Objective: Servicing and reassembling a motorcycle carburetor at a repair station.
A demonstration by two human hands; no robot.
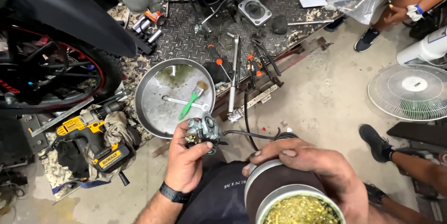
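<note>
The left hand (pixel 186 159) clamped one carburetor (pixel 202 131) upright; the right hand (pixel 307 159) curled its fingers over one can (pixel 279 191).

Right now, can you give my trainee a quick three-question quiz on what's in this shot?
1. True or false: the left hand holds a small metal carburetor.
2. What lies in the round metal pan? A) brush and wrench B) drill C) fan
3. What does the right hand rest on?

Key:
1. True; a black hose runs from it.
2. A: a green-handled brush and a wrench.
3. A round metal can with yellowish bits inside.
</note>
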